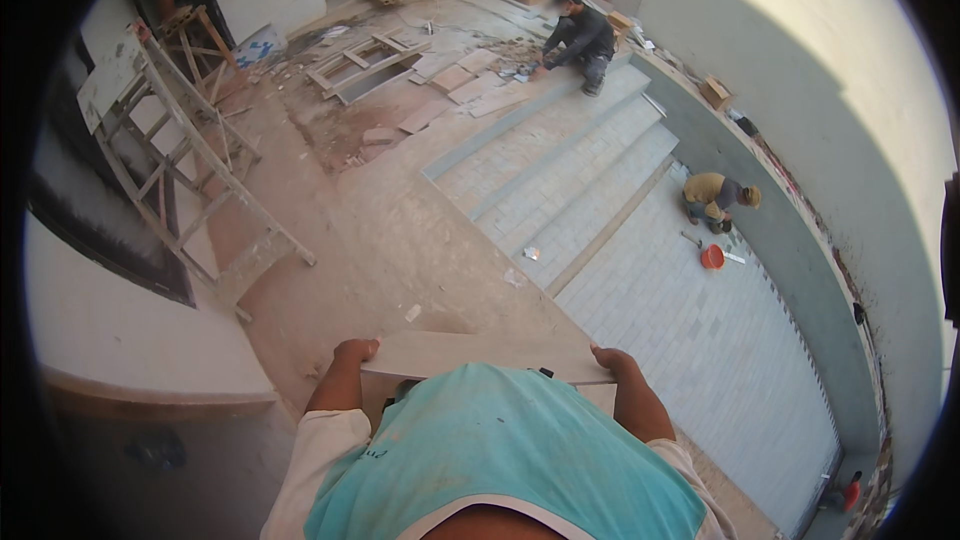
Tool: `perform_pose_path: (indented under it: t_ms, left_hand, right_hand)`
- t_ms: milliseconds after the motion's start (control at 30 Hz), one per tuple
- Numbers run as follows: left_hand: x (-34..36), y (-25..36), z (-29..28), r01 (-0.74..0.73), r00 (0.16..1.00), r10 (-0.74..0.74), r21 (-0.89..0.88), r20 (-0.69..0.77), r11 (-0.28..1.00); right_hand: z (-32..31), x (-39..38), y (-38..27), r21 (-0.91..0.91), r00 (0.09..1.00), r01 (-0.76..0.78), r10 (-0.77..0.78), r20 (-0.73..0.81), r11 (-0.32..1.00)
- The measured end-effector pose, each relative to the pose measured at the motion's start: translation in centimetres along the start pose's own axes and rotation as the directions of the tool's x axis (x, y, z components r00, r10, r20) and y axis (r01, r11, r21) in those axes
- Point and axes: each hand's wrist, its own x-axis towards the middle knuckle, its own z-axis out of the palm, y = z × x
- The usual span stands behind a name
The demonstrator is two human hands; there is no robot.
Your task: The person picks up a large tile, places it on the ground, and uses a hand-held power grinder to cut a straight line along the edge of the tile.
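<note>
I carry a long, flat, pale beige board or tile (470, 350) crosswise in front of my body, its nearer part partly hidden by my turquoise vest. My left hand (357, 351) grips its left end, and my right hand (610, 358) grips its right end, fingers curled on the edge. More pale panel shows under it at the right, by my waist.
A wooden scaffold (205, 180) leans at the left. Steps (540, 160) descend rightward into a tiled pool (690, 340). A crouching co-worker (585, 40) is atop the steps; another (715, 195) works below by a red bucket (712, 257). Loose slabs (420, 115) and frames lie ahead.
</note>
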Motion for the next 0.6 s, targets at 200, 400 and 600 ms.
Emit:
perform_pose_path:
  t_ms: [200,400,600]
  left_hand:
    - [-0.10,0.29,0.04,-0.005,1.000,0.005,0.010,0.025,1.000]
    - [-0.31,0.29,0.11,-0.006,1.000,0.005,0.018,0.030,1.000]
    - [-0.46,0.25,0.05,-0.003,1.000,0.002,0.022,0.028,1.000]
  right_hand:
    - [0.12,0.42,0.43,0.018,1.000,-0.005,0.005,0.007,1.000]
    - [0.11,0.16,0.61,-0.012,1.000,0.022,-0.022,-0.014,1.000]
    - [0.27,0.54,0.81,-0.019,0.999,0.022,-0.022,-0.027,1.000]
